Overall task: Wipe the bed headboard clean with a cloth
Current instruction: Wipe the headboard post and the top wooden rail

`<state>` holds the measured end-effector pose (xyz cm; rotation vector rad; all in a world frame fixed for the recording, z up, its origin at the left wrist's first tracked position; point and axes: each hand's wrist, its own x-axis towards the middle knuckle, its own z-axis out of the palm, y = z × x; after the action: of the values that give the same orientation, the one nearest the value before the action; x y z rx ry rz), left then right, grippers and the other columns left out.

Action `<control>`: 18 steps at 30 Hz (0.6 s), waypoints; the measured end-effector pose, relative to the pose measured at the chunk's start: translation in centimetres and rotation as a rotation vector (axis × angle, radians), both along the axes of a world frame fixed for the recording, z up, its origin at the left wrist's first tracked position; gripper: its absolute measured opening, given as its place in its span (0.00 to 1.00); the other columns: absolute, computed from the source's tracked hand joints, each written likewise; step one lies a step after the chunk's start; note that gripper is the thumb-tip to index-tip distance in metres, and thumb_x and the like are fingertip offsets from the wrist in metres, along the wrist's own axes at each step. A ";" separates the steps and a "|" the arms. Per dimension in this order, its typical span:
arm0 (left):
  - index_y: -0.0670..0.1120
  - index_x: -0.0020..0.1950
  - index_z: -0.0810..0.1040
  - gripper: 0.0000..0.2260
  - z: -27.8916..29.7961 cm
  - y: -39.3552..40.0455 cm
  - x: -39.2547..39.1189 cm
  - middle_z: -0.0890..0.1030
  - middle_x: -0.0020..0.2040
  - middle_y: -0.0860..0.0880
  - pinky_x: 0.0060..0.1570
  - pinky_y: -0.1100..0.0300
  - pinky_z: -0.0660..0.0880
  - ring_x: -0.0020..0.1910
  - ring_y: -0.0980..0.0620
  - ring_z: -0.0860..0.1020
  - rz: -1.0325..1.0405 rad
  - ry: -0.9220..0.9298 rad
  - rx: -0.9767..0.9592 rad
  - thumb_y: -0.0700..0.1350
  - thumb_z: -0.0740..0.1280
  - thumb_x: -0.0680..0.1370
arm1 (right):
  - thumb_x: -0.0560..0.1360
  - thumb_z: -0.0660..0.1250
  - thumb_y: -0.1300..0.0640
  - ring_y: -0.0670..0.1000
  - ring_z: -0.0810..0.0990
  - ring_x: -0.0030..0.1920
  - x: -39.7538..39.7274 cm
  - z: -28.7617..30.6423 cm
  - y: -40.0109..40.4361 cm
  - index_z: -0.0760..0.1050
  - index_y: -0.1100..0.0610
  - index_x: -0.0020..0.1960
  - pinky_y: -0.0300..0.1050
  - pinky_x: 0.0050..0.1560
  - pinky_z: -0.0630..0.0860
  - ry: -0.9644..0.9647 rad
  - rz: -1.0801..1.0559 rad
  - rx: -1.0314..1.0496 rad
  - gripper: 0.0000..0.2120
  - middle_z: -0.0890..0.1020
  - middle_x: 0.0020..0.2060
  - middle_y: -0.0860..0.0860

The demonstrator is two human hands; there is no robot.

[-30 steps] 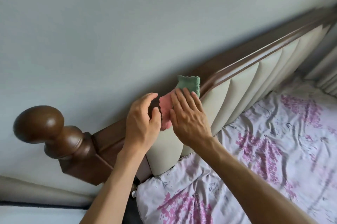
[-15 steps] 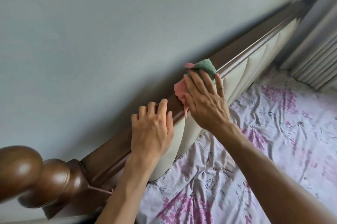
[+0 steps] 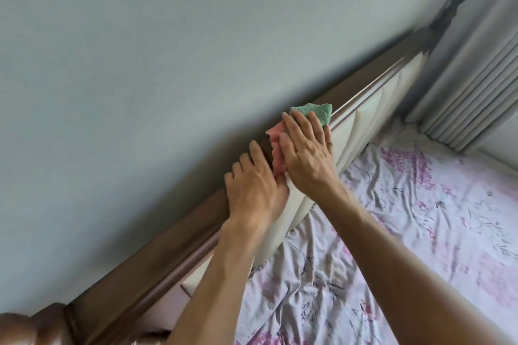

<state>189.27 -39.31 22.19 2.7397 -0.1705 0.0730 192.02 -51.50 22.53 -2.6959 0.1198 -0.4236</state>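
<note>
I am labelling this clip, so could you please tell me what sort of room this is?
Most likely a bedroom: a padded headboard with a wooden rail stands against the wall, a floral bed sheet lies below it, and a pleated curtain hangs at the right.

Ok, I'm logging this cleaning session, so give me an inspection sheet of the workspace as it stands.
Surface: wooden headboard rail above cream padded panels.
Job's things: pink-and-green cloth lies on the rail.
Clutter: nothing seen.
Hands: right hand presses the cloth with flat fingers; left hand rests on the rail, touching the cloth's pink end.
Cables: nothing seen.
Surroundings: floral bedsheet, pale wall, grey curtain, carved bedposts.
</note>
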 end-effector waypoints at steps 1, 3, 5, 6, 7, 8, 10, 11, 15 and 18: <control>0.41 0.78 0.54 0.32 -0.2 -0.5 0.2 0.72 0.68 0.42 0.59 0.47 0.69 0.64 0.42 0.73 0.020 -0.018 0.020 0.58 0.57 0.80 | 0.80 0.43 0.42 0.47 0.44 0.80 -0.2 -0.1 0.3 0.56 0.43 0.79 0.50 0.79 0.39 -0.001 0.003 -0.020 0.28 0.56 0.79 0.41; 0.43 0.76 0.57 0.31 -1.2 -0.3 0.4 0.74 0.63 0.44 0.55 0.47 0.71 0.59 0.42 0.75 0.006 -0.069 0.029 0.58 0.58 0.78 | 0.80 0.41 0.41 0.48 0.44 0.80 -1.0 -0.3 0.6 0.54 0.44 0.80 0.49 0.78 0.37 -0.007 0.033 -0.077 0.29 0.55 0.80 0.43; 0.42 0.75 0.60 0.30 -2.2 0.2 0.8 0.76 0.59 0.44 0.51 0.47 0.72 0.55 0.42 0.77 -0.013 -0.126 0.002 0.58 0.59 0.78 | 0.80 0.40 0.40 0.49 0.44 0.80 -1.2 -0.2 0.1 0.53 0.45 0.80 0.48 0.78 0.35 0.012 0.116 -0.157 0.29 0.55 0.80 0.44; 0.41 0.74 0.61 0.31 -2.4 0.3 0.9 0.76 0.58 0.43 0.50 0.47 0.72 0.54 0.42 0.77 -0.019 -0.133 -0.004 0.58 0.59 0.78 | 0.81 0.40 0.40 0.49 0.45 0.80 -1.0 0.0 -0.3 0.53 0.45 0.80 0.48 0.78 0.34 0.025 0.159 -0.186 0.28 0.55 0.80 0.43; 0.41 0.74 0.61 0.31 -2.5 0.3 0.9 0.76 0.57 0.43 0.49 0.47 0.73 0.53 0.42 0.77 -0.023 -0.141 0.003 0.60 0.59 0.78 | 0.82 0.42 0.41 0.48 0.46 0.80 -0.7 0.2 -1.0 0.54 0.44 0.80 0.48 0.78 0.35 0.035 0.173 -0.197 0.27 0.56 0.79 0.42; 0.41 0.73 0.62 0.31 -2.4 0.1 0.9 0.77 0.57 0.43 0.48 0.47 0.73 0.52 0.42 0.77 -0.016 -0.154 0.018 0.62 0.56 0.78 | 0.83 0.44 0.43 0.46 0.47 0.80 0.0 0.5 -1.8 0.55 0.43 0.79 0.49 0.78 0.35 0.049 0.154 -0.181 0.25 0.56 0.79 0.41; 0.41 0.73 0.63 0.32 -2.2 -0.3 0.8 0.77 0.56 0.42 0.48 0.47 0.73 0.51 0.42 0.78 0.014 -0.164 0.033 0.65 0.50 0.80 | 0.85 0.46 0.46 0.45 0.46 0.80 1.4 0.9 -3.0 0.56 0.44 0.79 0.49 0.78 0.36 0.075 0.049 -0.125 0.23 0.56 0.79 0.40; 0.41 0.72 0.63 0.33 -2.1 -0.4 0.7 0.78 0.55 0.42 0.48 0.47 0.73 0.50 0.42 0.77 0.029 -0.156 0.036 0.65 0.48 0.80 | 0.85 0.46 0.47 0.45 0.46 0.80 1.9 1.0 -3.3 0.57 0.45 0.79 0.50 0.78 0.37 0.080 0.000 -0.125 0.23 0.56 0.79 0.41; 0.40 0.71 0.65 0.31 -1.8 -0.9 0.8 0.78 0.54 0.40 0.47 0.45 0.73 0.48 0.40 0.78 0.065 -0.128 0.048 0.62 0.49 0.78 | 0.84 0.44 0.45 0.46 0.45 0.80 0.7 0.6 -1.9 0.55 0.47 0.80 0.48 0.79 0.37 0.030 0.004 -0.136 0.25 0.54 0.80 0.43; 0.40 0.71 0.64 0.32 -1.8 -1.0 0.7 0.78 0.54 0.40 0.47 0.45 0.73 0.49 0.40 0.77 0.070 -0.127 0.060 0.60 0.48 0.76 | 0.81 0.40 0.40 0.45 0.44 0.80 -1.0 0.1 -1.8 0.54 0.44 0.79 0.50 0.79 0.39 0.026 0.123 -0.115 0.28 0.54 0.80 0.41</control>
<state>190.01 -40.30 20.38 2.8020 -0.1138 0.2662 191.05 -53.35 22.62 -2.8032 -0.0641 -0.3684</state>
